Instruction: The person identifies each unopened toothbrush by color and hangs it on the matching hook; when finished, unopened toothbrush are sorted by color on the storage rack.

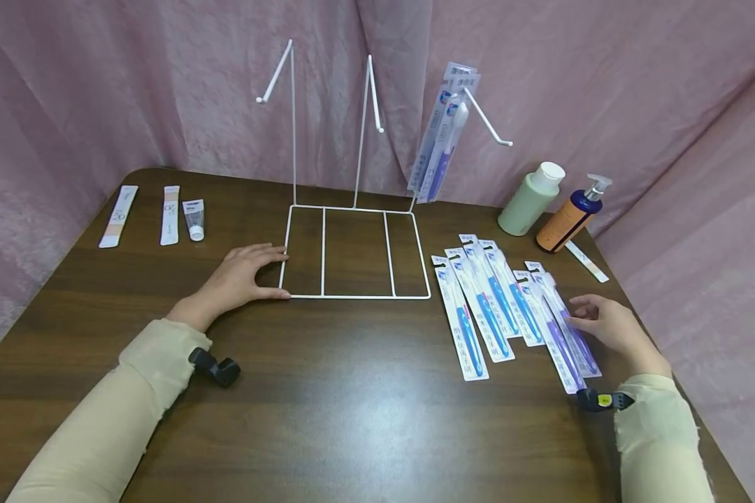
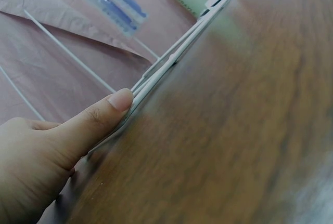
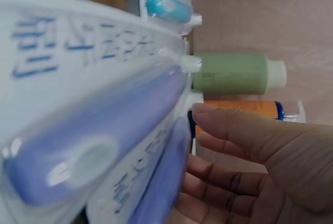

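Note:
My left hand (image 1: 242,274) rests at the near left corner of a white wire display rack (image 1: 358,297), thumb laid along its base wire. Three hooked arms rise from the rack; toothbrush packs (image 1: 443,136) hang on the right one. My right hand (image 1: 610,325) is beside purple toothbrushes (image 1: 560,335) in blister packs on the table, thumb apart from the loosely bent fingers. In the right wrist view the thumb tip is near the edge of a pack; contact cannot be told. Blue toothbrushes (image 1: 484,300) in packs lie fanned to their left.
A green bottle (image 1: 528,202) and an orange pump bottle (image 1: 569,220) stand at the back right, with a slim white packet (image 1: 586,262) beside them. At the far left lie two slim packets (image 1: 118,216) and a small tube (image 1: 194,219). A pink curtain (image 1: 226,91) hangs behind the table.

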`<state>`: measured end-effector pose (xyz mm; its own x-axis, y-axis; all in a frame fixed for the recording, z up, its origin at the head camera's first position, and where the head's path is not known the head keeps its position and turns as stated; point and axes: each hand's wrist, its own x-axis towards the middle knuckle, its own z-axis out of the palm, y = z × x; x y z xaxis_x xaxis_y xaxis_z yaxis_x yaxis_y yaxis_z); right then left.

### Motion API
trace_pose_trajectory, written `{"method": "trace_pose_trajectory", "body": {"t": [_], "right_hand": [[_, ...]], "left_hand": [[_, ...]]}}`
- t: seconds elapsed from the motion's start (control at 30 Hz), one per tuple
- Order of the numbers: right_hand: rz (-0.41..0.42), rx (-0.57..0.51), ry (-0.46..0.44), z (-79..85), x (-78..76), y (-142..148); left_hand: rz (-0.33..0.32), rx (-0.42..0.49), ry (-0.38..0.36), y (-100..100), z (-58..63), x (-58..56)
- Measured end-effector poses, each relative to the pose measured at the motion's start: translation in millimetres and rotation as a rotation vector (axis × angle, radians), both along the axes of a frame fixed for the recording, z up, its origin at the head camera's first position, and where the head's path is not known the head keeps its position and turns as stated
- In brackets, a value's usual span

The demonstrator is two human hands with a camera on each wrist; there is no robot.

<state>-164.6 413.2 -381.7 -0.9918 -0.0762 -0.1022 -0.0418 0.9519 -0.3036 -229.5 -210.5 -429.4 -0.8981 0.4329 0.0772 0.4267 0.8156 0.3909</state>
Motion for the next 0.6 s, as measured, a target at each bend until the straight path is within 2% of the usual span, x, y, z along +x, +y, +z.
{"method": "trace_pose_trajectory", "body": {"t": [0.27,0.6], "right_hand": [[-0.016,0.027,-0.058,-4.2,-3.0,1.5],[-0.025,0.037,-0.133,-0.8,-2.8,-4.8]], "left_hand": [[0.005,-0.001,-0.007,-1.4,1.3,0.7],[0.007,-0.006,-0.021,-0.3,1.5,0.2]]}}
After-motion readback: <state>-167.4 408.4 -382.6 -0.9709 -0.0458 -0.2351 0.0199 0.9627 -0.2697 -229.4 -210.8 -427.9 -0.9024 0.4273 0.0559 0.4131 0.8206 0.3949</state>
